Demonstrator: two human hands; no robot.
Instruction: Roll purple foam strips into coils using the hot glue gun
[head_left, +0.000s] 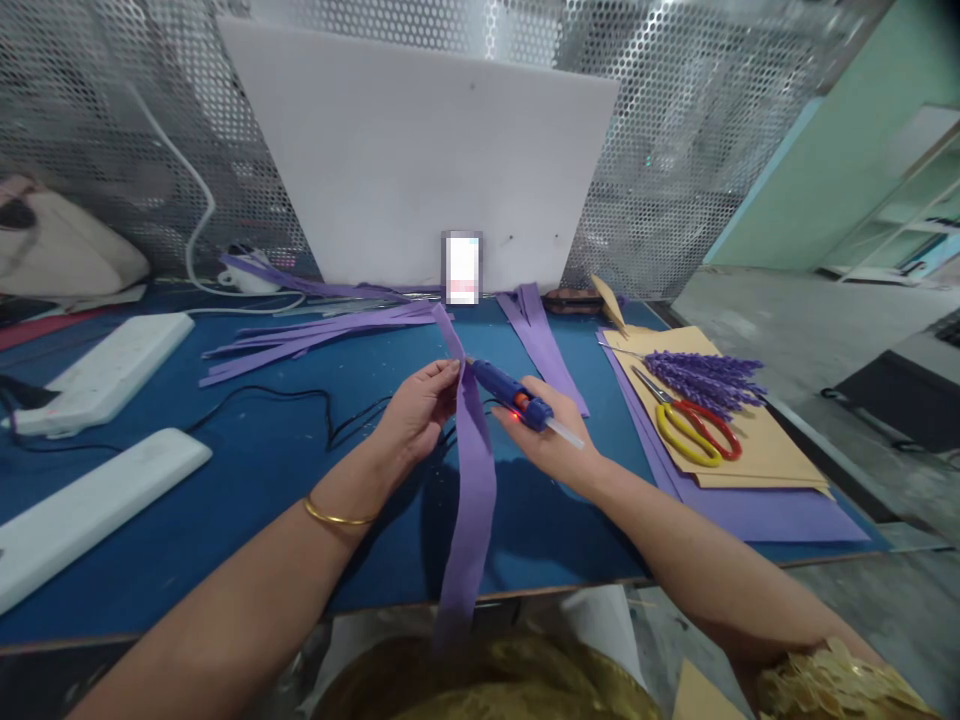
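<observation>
My left hand (pixel 421 408) pinches a long purple paper strip (pixel 475 470) near its upper part. The strip's lower end hangs down over the table's front edge. In my right hand (pixel 551 445) is a blue glue gun (pixel 504 388) with a clear glue stick jutting from its rear and a red light glowing on it. The gun's nozzle meets or nearly meets the strip, right beside my left fingertips; whether glue is coming out I cannot tell.
Purple strips (pixel 322 335) lie at the back left, and more strips (pixel 544 350) at the back right. Scissors (pixel 694 430) and purple flower sprigs (pixel 701 378) rest on tan sheets (pixel 772 455). Two white power strips (pixel 112 370) occupy the left. A phone (pixel 462 268) leans against a white board (pixel 435 150).
</observation>
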